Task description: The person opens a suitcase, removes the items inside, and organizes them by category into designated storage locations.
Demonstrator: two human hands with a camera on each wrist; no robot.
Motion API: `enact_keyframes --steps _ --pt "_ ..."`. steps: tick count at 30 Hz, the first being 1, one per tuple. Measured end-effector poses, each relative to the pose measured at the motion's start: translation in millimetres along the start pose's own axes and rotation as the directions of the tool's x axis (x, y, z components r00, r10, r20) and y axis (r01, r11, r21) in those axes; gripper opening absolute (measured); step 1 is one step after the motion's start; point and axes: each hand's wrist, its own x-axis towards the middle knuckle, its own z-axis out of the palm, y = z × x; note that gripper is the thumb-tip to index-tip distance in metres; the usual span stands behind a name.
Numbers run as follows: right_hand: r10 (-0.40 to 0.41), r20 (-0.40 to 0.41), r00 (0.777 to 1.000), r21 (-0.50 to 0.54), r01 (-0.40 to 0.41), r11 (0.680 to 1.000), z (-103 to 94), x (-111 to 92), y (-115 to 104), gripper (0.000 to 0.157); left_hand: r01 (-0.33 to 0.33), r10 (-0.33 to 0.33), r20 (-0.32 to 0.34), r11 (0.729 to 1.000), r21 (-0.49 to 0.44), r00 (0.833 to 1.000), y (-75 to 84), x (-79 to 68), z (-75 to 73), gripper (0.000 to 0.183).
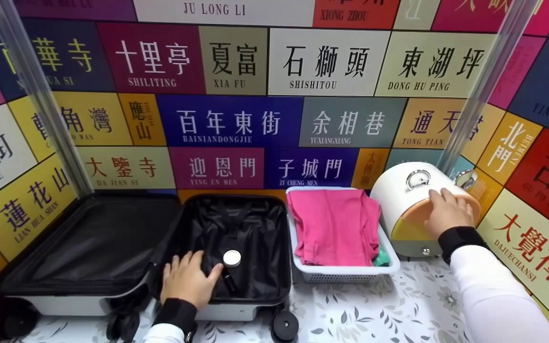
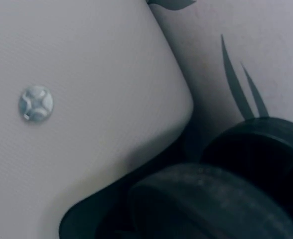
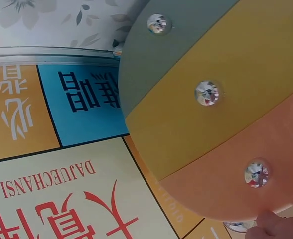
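In the head view, my left hand [image 1: 188,278] is spread over the near left part of the open suitcase half [image 1: 260,224], its fingers fairly straight and holding nothing. Just beside its thumb, a small round white-lidded jar [image 1: 231,258] and a slim black tube [image 1: 229,282] lie on the black lining. At the right, my right hand [image 1: 451,216] touches the upper front of a white rounded storage box [image 1: 393,190] with extended fingers. The right wrist view has the box's orange [image 3: 226,174], yellow and grey-green front panels with crystal knobs; fingertips [image 3: 281,226] rest at the orange panel's edge.
A light basket [image 1: 346,270] with folded pink cloth [image 1: 334,228] and something green stands between suitcase and box. The suitcase's other half [image 1: 98,243], covered in black, lies at left. Wheels [image 1: 285,326] stick out in front. Printed wall panels [image 1: 229,119] enclose the table.
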Motion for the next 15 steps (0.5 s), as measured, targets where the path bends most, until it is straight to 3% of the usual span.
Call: enact_keyframes --steps 15 --pt "-0.042 -0.069 0.997 0.005 0.042 0.999 7.9 -12.1 9.1 0.080 -0.007 0.007 -0.014 1.000 -0.001 1.000 -1.0 -1.6 0.3 0.074"
